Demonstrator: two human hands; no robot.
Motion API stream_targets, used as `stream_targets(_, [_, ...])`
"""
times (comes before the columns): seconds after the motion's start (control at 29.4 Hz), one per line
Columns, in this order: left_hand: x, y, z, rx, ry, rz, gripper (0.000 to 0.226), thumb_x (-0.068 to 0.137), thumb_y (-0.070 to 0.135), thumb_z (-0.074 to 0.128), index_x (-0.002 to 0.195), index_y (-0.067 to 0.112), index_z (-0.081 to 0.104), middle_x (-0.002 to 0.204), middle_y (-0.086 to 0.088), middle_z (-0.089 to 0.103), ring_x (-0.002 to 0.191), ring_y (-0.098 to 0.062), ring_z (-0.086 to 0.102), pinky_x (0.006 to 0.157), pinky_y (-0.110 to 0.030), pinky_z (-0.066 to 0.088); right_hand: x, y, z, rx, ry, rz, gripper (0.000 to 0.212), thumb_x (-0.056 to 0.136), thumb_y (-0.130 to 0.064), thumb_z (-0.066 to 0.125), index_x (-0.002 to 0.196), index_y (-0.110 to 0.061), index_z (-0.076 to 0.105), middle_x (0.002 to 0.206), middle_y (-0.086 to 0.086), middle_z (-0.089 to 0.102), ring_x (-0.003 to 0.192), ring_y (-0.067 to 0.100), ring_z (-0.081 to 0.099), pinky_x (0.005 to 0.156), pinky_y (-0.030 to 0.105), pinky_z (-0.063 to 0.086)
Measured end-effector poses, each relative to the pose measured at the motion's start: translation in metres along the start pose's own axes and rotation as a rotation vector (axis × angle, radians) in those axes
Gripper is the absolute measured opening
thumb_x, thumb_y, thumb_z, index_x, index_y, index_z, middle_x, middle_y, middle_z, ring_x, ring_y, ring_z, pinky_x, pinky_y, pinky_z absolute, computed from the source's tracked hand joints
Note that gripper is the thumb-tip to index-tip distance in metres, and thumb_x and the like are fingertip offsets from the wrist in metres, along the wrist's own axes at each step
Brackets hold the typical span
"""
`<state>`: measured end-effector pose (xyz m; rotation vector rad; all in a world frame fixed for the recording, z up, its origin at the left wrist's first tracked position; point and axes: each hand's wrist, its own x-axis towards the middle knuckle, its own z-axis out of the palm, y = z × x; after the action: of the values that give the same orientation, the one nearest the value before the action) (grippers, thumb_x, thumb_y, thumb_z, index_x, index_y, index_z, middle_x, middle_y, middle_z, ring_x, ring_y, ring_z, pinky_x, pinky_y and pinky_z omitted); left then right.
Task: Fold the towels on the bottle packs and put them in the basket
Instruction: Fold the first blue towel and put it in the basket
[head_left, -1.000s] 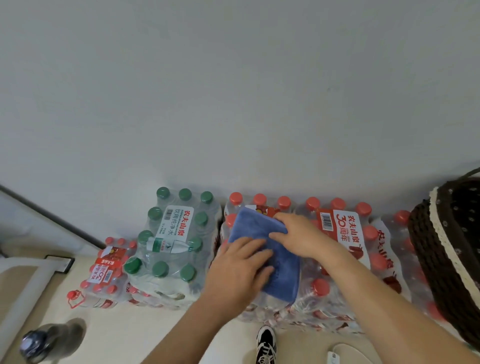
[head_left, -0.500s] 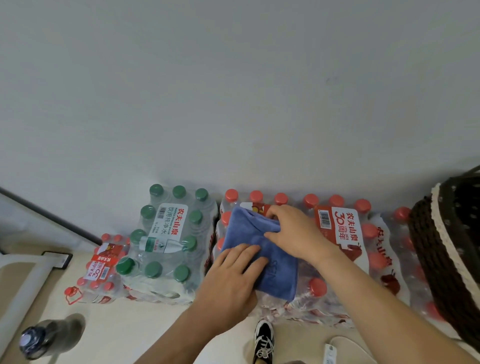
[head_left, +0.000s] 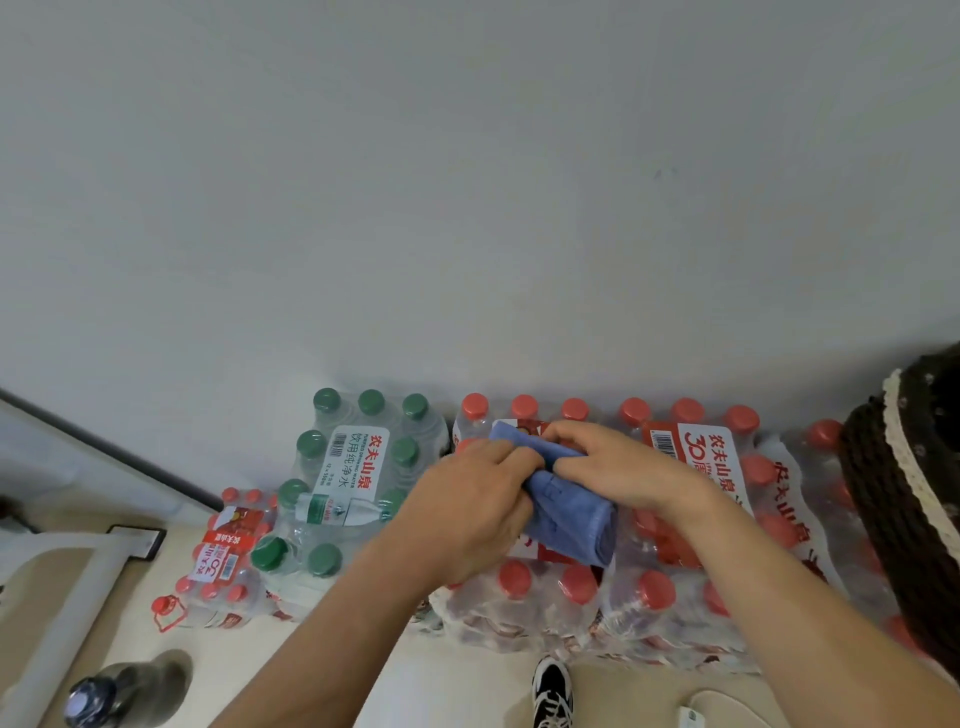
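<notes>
step: folding blue towel (head_left: 569, 514) on red-capped pack (head_left: 670, 587) | my left hand (head_left: 467, 514) and right hand (head_left: 613, 473) both pinch it | next: carry it into basket (head_left: 904, 499)

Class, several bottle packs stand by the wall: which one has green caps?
The green-capped pack, just left of the blue towel; the other packs all have red caps.

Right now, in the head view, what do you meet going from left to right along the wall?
Small red-capped pack → green-capped pack → blue towel → labelled red-capped pack → dark woven basket
</notes>
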<state>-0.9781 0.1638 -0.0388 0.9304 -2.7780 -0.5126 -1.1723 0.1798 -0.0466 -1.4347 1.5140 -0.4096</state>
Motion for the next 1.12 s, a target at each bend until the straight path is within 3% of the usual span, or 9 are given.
stream_targets(0.24, [0.010,-0.011,-0.013,-0.034,-0.040,-0.081,0.033,0.086,0.036,0.035,0.112,0.030,0.053,0.101,0.006,0.065,0.084,-0.015,0.059,0.071,-0.037,0.049,-0.002,-0.008,0.003,0.172,-0.131,-0.012,0.027,0.096,-0.033,0.046,0.114,-0.034,0.066,0.112,-0.011,0.069,0.105,0.009,0.064,0.099,0.039,0.047])
stream_targets(0.34, [0.013,-0.015,-0.009,-0.040,-0.110,-0.088,0.022,0.091,0.031,0.042,0.108,0.026,0.053,0.095,0.005,0.065,0.082,-0.018,0.059,0.071,-0.040,0.049,-0.009,-0.014,0.002,0.289,-0.250,0.041,0.040,0.093,-0.053,0.046,0.112,-0.024,0.066,0.108,-0.005,0.071,0.101,0.008,0.067,0.091,0.025,0.051])
stream_targets(0.41, [0.016,-0.017,-0.004,-0.121,-0.118,-0.117,0.018,0.088,0.028,0.052,0.105,0.028,0.059,0.090,0.006,0.067,0.078,-0.013,0.059,0.071,-0.037,0.049,-0.010,-0.015,0.002,0.158,-0.345,0.016,0.022,0.090,-0.040,0.061,0.108,-0.026,0.062,0.102,-0.010,0.069,0.092,0.000,0.067,0.080,0.017,0.052])
stream_targets(0.48, [0.016,-0.020,0.003,-0.334,-0.026,-0.262,0.019,0.081,0.030,0.067,0.100,0.030,0.064,0.087,0.009,0.068,0.079,-0.006,0.061,0.072,-0.027,0.050,-0.006,-0.013,0.001,-0.021,-0.308,0.001,0.020,0.086,-0.027,0.070,0.102,-0.026,0.060,0.098,-0.007,0.068,0.091,0.007,0.067,0.079,0.025,0.055])
stream_targets(0.58, [0.006,-0.028,0.009,-0.633,0.135,-0.490,0.048,0.071,0.041,0.081,0.112,0.037,0.057,0.107,0.017,0.061,0.099,0.005,0.057,0.083,-0.013,0.047,-0.004,-0.014,-0.006,-0.087,-0.241,0.013,0.015,0.082,-0.022,0.070,0.094,-0.025,0.062,0.095,-0.002,0.068,0.089,0.017,0.066,0.078,0.034,0.053])
stream_targets(0.71, [-0.015,-0.029,0.013,-1.158,0.056,-0.499,0.089,0.066,0.053,0.080,0.142,0.034,0.038,0.133,0.006,0.056,0.121,-0.009,0.055,0.098,-0.032,0.049,-0.013,-0.017,-0.017,-0.002,-0.225,-0.047,0.035,0.082,-0.013,0.069,0.114,-0.028,0.064,0.108,-0.006,0.069,0.099,0.012,0.065,0.088,0.036,0.054])
stream_targets(0.82, [-0.019,-0.022,0.013,-1.330,0.133,-0.448,0.072,0.067,0.046,0.081,0.128,0.021,0.054,0.123,-0.007,0.064,0.115,-0.024,0.061,0.094,-0.043,0.052,-0.013,-0.020,-0.016,0.015,-0.142,-0.054,0.040,0.081,-0.012,0.070,0.113,-0.034,0.063,0.102,-0.012,0.069,0.095,0.007,0.066,0.087,0.036,0.055])
stream_targets(0.95, [-0.012,-0.012,0.007,-1.277,0.477,-0.600,0.042,0.069,0.035,0.076,0.105,0.017,0.065,0.099,-0.002,0.072,0.096,-0.021,0.068,0.075,-0.027,0.055,-0.011,-0.028,-0.006,-0.032,-0.104,-0.009,0.026,0.081,-0.023,0.069,0.105,-0.029,0.060,0.101,-0.008,0.068,0.093,0.011,0.066,0.086,0.040,0.055])
stream_targets(1.12, [-0.024,-0.007,-0.002,-1.227,0.558,-0.660,0.043,0.088,0.012,0.066,0.121,0.039,0.057,0.110,0.009,0.066,0.098,-0.008,0.066,0.076,-0.022,0.055,-0.018,-0.029,0.007,-0.056,-0.064,-0.034,0.017,0.084,-0.029,0.069,0.098,-0.021,0.067,0.093,-0.005,0.071,0.087,0.011,0.068,0.081,0.037,0.056])
